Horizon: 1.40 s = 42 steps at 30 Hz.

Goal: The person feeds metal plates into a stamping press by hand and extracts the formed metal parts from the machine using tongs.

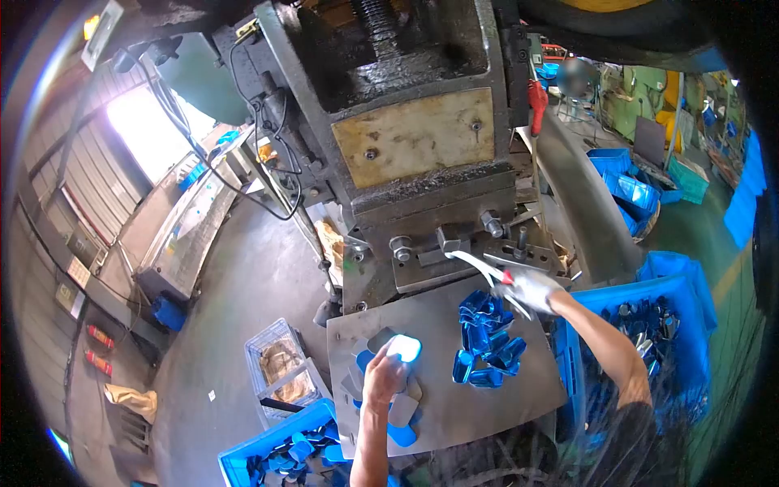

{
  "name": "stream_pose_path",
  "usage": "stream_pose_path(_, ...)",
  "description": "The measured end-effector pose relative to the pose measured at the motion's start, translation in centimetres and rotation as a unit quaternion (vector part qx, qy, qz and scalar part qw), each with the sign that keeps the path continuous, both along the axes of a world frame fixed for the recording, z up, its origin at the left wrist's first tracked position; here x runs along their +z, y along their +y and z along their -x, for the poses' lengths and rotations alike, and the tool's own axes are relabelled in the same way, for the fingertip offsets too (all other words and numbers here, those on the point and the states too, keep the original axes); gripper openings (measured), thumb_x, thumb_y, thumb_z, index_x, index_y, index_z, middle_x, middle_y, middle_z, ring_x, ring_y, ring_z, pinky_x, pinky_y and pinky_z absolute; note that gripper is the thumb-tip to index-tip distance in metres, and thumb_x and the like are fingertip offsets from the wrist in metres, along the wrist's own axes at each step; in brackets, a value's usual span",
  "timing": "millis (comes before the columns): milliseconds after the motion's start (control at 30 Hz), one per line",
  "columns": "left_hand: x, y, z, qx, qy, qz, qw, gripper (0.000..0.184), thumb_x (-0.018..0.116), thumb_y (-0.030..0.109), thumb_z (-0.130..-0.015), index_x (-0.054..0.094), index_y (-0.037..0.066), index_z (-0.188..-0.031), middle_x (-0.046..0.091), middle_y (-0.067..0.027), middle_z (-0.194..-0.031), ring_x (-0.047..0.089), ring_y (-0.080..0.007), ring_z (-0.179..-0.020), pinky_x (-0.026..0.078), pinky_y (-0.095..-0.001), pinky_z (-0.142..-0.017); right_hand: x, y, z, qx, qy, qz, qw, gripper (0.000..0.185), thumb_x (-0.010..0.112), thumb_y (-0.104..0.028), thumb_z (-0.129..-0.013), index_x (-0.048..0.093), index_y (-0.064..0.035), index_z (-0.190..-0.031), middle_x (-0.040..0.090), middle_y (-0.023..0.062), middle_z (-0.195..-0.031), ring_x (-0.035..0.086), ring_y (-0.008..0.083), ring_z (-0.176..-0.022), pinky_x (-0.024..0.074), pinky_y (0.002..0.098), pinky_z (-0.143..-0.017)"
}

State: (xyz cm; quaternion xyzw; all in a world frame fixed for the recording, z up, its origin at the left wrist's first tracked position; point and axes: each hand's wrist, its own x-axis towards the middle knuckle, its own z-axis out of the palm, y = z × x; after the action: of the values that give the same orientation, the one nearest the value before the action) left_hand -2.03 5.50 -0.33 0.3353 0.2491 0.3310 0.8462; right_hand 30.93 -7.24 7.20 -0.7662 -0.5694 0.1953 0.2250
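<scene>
My left hand (383, 380) grips a flat metal blank with rounded corners (405, 348), bright with reflected light. Below that hand, several grey and blue flat blanks (402, 410) lie loosely overlapped on the metal table (442, 414). My right hand (529, 292), in a white glove, is closed round a pair of tongs (479, 264) with pale arms and a red spot. The tongs' tip reaches the small block at the press die (452, 242); I cannot tell whether it pinches anything. Just left of and below the glove sits a pile of blue bent metal pieces (487, 339).
The heavy press (422, 138) towers over the table. A blue crate (572, 381) with metal pieces stands at the right, another blue crate (235, 463) at lower left. A grey basket (258, 357) is beside the table. A metal chute (580, 195) curves down at the right.
</scene>
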Motion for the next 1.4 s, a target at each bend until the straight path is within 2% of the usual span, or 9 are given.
stream_pose_path(167, -1.1, -3.3, -0.8, -0.005, 0.026, 0.008, 1.000, 0.035, 0.053, 0.000, -0.084, 0.048, 0.002, -0.119, 0.059, -0.0055, -0.095, 0.057, -0.0151, -0.077, 0.046, -0.0205, -0.060, -1.0, -8.7, 4.6, 0.187, -0.343, -0.003, 0.921, 0.023, 0.052, -0.013, -0.082, 0.056, -0.0140, -0.104, 0.054, 0.0107, -0.084, 0.059, 0.0250, -0.078, 0.0490, 0.0329, -0.065)
stream_pose_path(300, -0.2, -5.7, -1.9, -0.007, 0.063, 0.022, 0.998, 0.025, 0.061, 0.001, -0.080, 0.051, 0.003, -0.103, 0.059, -0.0070, -0.096, 0.061, -0.0170, -0.081, 0.048, -0.0205, -0.060, -3.5, -13.0, 7.2, 0.197, -0.274, -0.060, 0.939, 0.037, 0.057, -0.008, -0.072, 0.057, -0.0182, -0.108, 0.052, 0.0064, -0.085, 0.057, 0.0210, -0.081, 0.0506, 0.0296, -0.065)
stream_pose_path(367, -0.3, -6.5, -2.0, -0.014, 0.071, 0.004, 0.997, 0.024, 0.061, 0.005, -0.082, 0.051, 0.004, -0.103, 0.060, -0.0071, -0.096, 0.062, -0.0163, -0.084, 0.050, -0.0209, -0.062, -1.0, -13.3, 9.7, -0.114, 0.459, 0.059, 0.879, 0.021, 0.061, -0.010, -0.081, 0.054, -0.0049, -0.100, 0.056, 0.0046, -0.077, 0.058, 0.0146, -0.062, 0.0502, 0.0279, -0.057)
stream_pose_path(667, 0.7, -7.1, -2.0, -0.026, 0.077, -0.015, 0.997, 0.034, 0.047, 0.021, -0.092, 0.046, -0.002, -0.117, 0.059, -0.0135, -0.104, 0.062, -0.0214, -0.092, 0.050, -0.0278, -0.074, 0.2, -12.7, 10.3, -0.124, 0.496, 0.055, 0.858, 0.022, 0.060, -0.013, -0.083, 0.050, -0.0011, -0.098, 0.057, 0.0045, -0.075, 0.059, 0.0128, -0.064, 0.0494, 0.0271, -0.055)
stream_pose_path(833, -0.2, -6.9, -1.8, -0.025, 0.077, -0.007, 0.997, 0.035, 0.044, 0.020, -0.093, 0.048, -0.006, -0.116, 0.059, -0.0164, -0.103, 0.062, -0.0240, -0.091, 0.050, -0.0296, -0.074, 0.2, -10.5, 8.9, 0.020, 0.184, 0.075, 0.980, 0.026, 0.058, -0.023, -0.085, 0.053, -0.0055, -0.103, 0.058, 0.0116, -0.083, 0.060, 0.0248, -0.075, 0.0472, 0.0351, -0.066)
stream_pose_path(900, -0.3, -6.7, -1.7, -0.026, 0.086, -0.016, 0.996, 0.034, 0.044, 0.020, -0.093, 0.048, -0.007, -0.114, 0.059, -0.0166, -0.103, 0.062, -0.0237, -0.090, 0.051, -0.0298, -0.073, -2.5, -9.6, 6.7, 0.267, -0.311, -0.116, 0.905, 0.022, 0.054, -0.022, -0.087, 0.053, -0.0080, -0.104, 0.055, 0.0147, -0.087, 0.057, 0.0278, -0.081, 0.0456, 0.0379, -0.069)
stream_pose_path(1067, -1.3, -6.4, -1.6, 0.003, 0.063, -0.011, 0.998, 0.031, 0.048, 0.019, -0.091, 0.051, -0.007, -0.109, 0.060, -0.0162, -0.100, 0.062, -0.0229, -0.086, 0.051, -0.0306, -0.069, -2.3, -3.5, 4.2, 0.129, 0.045, -0.038, 0.990, 0.028, 0.051, -0.030, -0.088, 0.049, -0.0021, -0.087, 0.054, 0.0150, -0.075, 0.058, 0.0257, -0.070, 0.0447, 0.0373, -0.065)
stream_pose_path(1167, -1.6, -6.4, -1.5, 0.038, 0.069, 0.005, 0.997, 0.029, 0.050, 0.019, -0.091, 0.053, -0.005, -0.106, 0.061, -0.0162, -0.099, 0.063, -0.0241, -0.085, 0.052, -0.0315, -0.070, 0.3, 0.2, 5.0, -0.054, 0.466, 0.049, 0.882, 0.022, 0.053, -0.024, -0.086, 0.049, -0.0024, -0.082, 0.053, 0.0091, -0.064, 0.058, 0.0198, -0.059, 0.0476, 0.0360, -0.054)
stream_pose_path(1400, -1.5, -6.6, -1.2, 0.051, 0.089, -0.019, 0.995, 0.028, 0.052, 0.021, -0.090, 0.055, -0.003, -0.103, 0.062, -0.0144, -0.097, 0.064, -0.0252, -0.081, 0.052, -0.0338, -0.070, -2.9, 8.7, 4.7, -0.111, 0.437, -0.081, 0.889, 0.014, 0.055, -0.015, -0.084, 0.051, -0.0016, -0.081, 0.054, 0.0076, -0.061, 0.056, 0.0179, -0.051, 0.0446, 0.0331, -0.042)
